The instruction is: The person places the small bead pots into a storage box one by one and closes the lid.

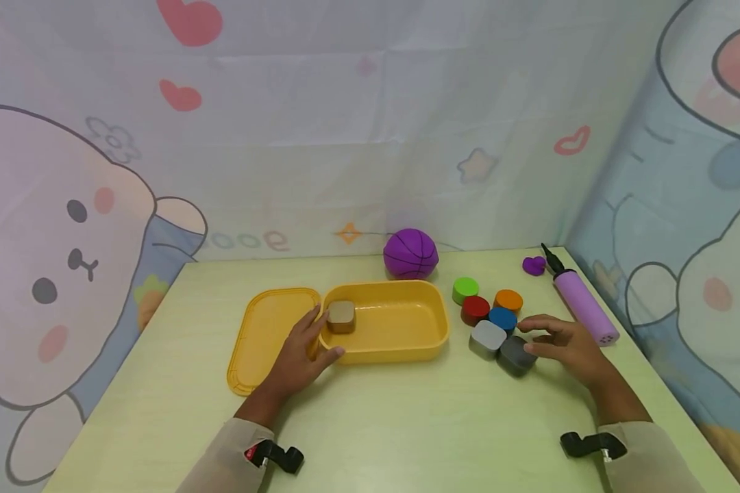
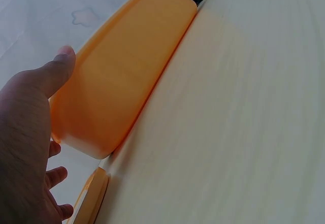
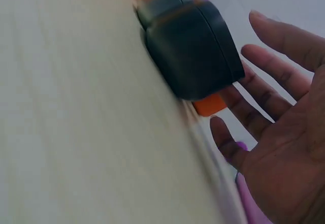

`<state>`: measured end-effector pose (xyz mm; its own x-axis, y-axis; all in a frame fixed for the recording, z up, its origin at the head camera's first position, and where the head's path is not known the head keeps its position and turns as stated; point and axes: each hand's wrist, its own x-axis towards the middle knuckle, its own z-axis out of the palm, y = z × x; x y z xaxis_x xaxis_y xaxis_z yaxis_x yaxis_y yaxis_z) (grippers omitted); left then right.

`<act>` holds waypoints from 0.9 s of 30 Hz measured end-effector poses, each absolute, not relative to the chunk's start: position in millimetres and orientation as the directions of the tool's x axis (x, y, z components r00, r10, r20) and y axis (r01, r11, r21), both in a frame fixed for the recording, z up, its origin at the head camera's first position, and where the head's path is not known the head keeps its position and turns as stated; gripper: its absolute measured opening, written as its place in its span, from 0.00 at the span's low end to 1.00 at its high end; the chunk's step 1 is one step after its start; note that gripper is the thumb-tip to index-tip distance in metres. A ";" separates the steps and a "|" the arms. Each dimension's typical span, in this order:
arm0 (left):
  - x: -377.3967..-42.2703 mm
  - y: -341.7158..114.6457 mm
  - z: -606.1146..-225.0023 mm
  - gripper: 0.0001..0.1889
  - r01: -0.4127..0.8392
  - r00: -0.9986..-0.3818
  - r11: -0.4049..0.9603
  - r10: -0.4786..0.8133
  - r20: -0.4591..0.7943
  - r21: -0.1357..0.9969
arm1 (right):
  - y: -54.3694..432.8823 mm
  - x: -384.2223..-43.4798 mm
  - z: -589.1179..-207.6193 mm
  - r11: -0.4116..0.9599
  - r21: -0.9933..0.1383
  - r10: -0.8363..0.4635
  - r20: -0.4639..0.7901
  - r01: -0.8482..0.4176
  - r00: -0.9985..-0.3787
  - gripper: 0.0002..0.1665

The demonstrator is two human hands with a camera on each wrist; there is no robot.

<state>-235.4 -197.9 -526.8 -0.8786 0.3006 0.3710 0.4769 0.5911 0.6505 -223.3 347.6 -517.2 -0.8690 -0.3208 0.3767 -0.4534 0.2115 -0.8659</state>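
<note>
A yellow plastic box [image 1: 401,355] stands on the table with a tan rounded block [image 1: 342,317] inside at its left end. My left hand [image 1: 299,356] is spread around the box's front-left corner, thumb at the front rim and fingers by the left side. In the left wrist view the thumb [image 2: 63,64] lies against the box wall [image 2: 122,66]. At the right, my right hand [image 1: 564,346] is beside a dark grey block [image 1: 516,357], fingers spread and loosely bent. The right wrist view shows these fingers [image 3: 277,69] around the dark block's [image 3: 195,51] near end, not closed on it.
A yellow lid [image 1: 271,335] lies left of the box. Blocks in light grey [image 1: 487,339], blue [image 1: 503,319], red [image 1: 475,310], orange [image 1: 508,301] and green [image 1: 465,290] cluster right of it. Behind are a purple ball [image 1: 410,254], a purple pump [image 1: 586,306] and a small purple piece [image 1: 534,266].
</note>
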 end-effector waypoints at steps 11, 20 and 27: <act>-232.3 -197.9 -521.7 0.44 0.451 -0.892 0.605 0.307 0.330 0.656 | 360.1 -225.5 -527.3 0.109 -0.944 -0.419 0.240 -0.310 -0.876 0.25; -230.2 -197.6 -519.7 0.44 0.444 -0.896 0.601 0.301 0.326 0.665 | 362.2 -224.6 -524.3 0.142 -0.952 -0.473 0.175 -0.270 -0.864 0.32; -231.7 -197.7 -521.1 0.44 0.451 -0.893 0.607 0.302 0.335 0.654 | 363.8 -224.7 -524.4 0.147 -0.955 -0.495 0.155 -0.258 -0.855 0.35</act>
<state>-231.7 -197.7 -521.1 -0.8926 0.3019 0.3348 0.4508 0.6070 0.6544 -224.7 363.8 -524.4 -0.8549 -0.4951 0.1547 -0.2580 0.1471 -0.9549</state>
